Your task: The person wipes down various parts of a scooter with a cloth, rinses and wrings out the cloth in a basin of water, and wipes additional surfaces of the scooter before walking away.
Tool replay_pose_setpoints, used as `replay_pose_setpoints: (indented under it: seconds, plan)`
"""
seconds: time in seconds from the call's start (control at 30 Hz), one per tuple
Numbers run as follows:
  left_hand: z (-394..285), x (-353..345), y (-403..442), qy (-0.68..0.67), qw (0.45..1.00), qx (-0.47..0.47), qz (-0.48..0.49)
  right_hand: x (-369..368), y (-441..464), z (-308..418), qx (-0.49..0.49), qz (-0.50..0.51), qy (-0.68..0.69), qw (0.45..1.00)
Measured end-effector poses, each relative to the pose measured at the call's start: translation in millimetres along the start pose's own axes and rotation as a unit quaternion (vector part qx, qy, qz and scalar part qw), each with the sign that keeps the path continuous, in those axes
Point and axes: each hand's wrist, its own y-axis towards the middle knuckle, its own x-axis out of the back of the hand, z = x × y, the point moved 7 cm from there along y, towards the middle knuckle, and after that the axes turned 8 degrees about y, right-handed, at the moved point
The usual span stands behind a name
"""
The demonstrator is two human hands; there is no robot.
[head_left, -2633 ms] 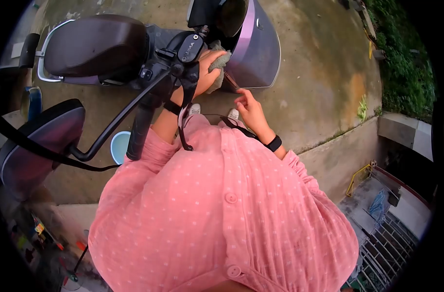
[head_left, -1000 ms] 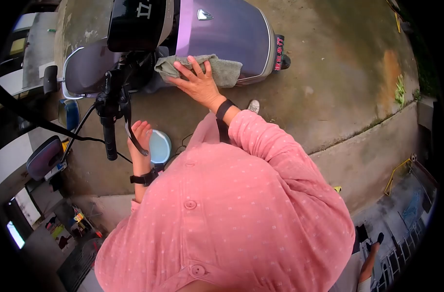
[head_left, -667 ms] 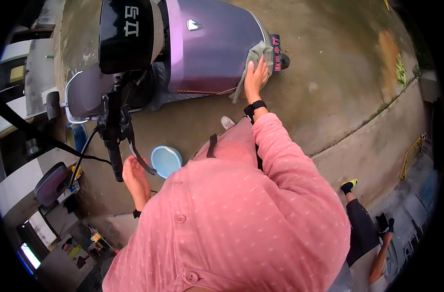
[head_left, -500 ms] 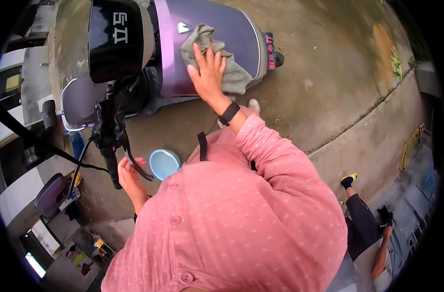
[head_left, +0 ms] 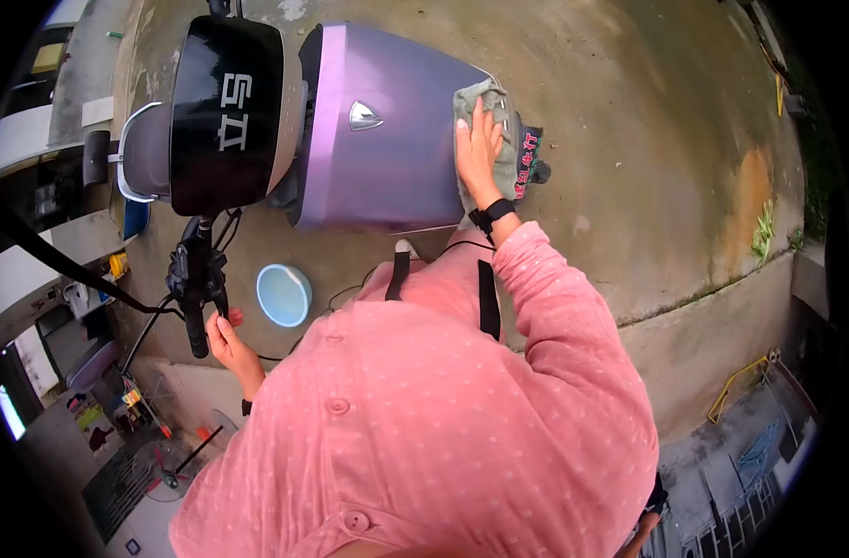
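Observation:
My right hand (head_left: 480, 156) lies flat on a grey-green cloth (head_left: 464, 100), fingers stretched out, pressing it to the lower end of the scooter's purple front panel (head_left: 387, 172). A silver badge (head_left: 365, 115) sits higher on that panel. At the left, the fingers of my left hand (head_left: 233, 352) are closed at the tip of the black brake lever (head_left: 221, 299), beside the handlebar grip (head_left: 195, 330). The scooter's black headlamp cover (head_left: 201, 121) bears silver lettering.
A light-blue basin (head_left: 284, 296) stands on the concrete floor (head_left: 629, 130) below the handlebar. A low concrete ledge (head_left: 713, 325) runs along the right. Another person's arm (head_left: 640, 537) shows at the bottom right. A fan (head_left: 164, 470) stands at the lower left.
My right hand and the cloth have moved across the panel, away from the badge to its lower end. My left hand stays by the brake lever. The view has shifted.

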Motion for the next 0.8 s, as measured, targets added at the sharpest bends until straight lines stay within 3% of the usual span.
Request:
replay_pose_setpoints:
  seconds: [0.13, 0.23, 0.3, 0.37, 0.5, 0.63, 0.7, 0.77, 0.8]
  plan:
    - [-5.3, -3.1, -2.6, 0.053, 0.997, 0.037, 0.04, -32.0, -10.6, 136.8, 0.279, 0.198, 0.008, 0.94]
    - [-3.5, 0.5, -6.0, 0.063, 0.996, 0.061, 0.028, -37.7, 44.9, 147.8, 0.37, 0.243, -0.028, 0.896]
    - [-3.3, 4.1, -7.9, 0.097, 0.993, 0.059, 0.022, -43.9, 111.1, 121.2, 0.299, 0.224, 0.027, 0.927]
    - [-11.6, 11.0, -10.8, 0.181, 0.98, 0.044, -0.067, -68.6, 173.6, 45.6, 0.042, 0.284, 0.152, 0.946]
    - [-21.4, 3.1, -26.3, 0.134, 0.98, 0.112, -0.094, -49.1, 134.3, 65.0, 0.105, 0.326, 0.044, 0.939]
    - [-12.9, -4.7, -24.9, 0.115, 0.974, 0.185, -0.065, -59.2, 88.0, 147.0, 0.33, 0.363, 0.02, 0.871]
    - [-13.8, -2.6, -27.4, 0.114, 0.973, 0.187, -0.069, -75.5, 122.0, 152.2, 0.352, 0.34, 0.052, 0.871]
    - [-13.1, -5.5, -20.3, 0.095, 0.979, 0.164, -0.074, -93.5, 167.5, 138.1, 0.217, 0.415, 0.15, 0.871]
    - [-11.0, -3.5, -20.5, 0.113, 0.977, 0.17, -0.064, -112.3, 182.6, 118.1, 0.197, 0.461, 0.202, 0.841]
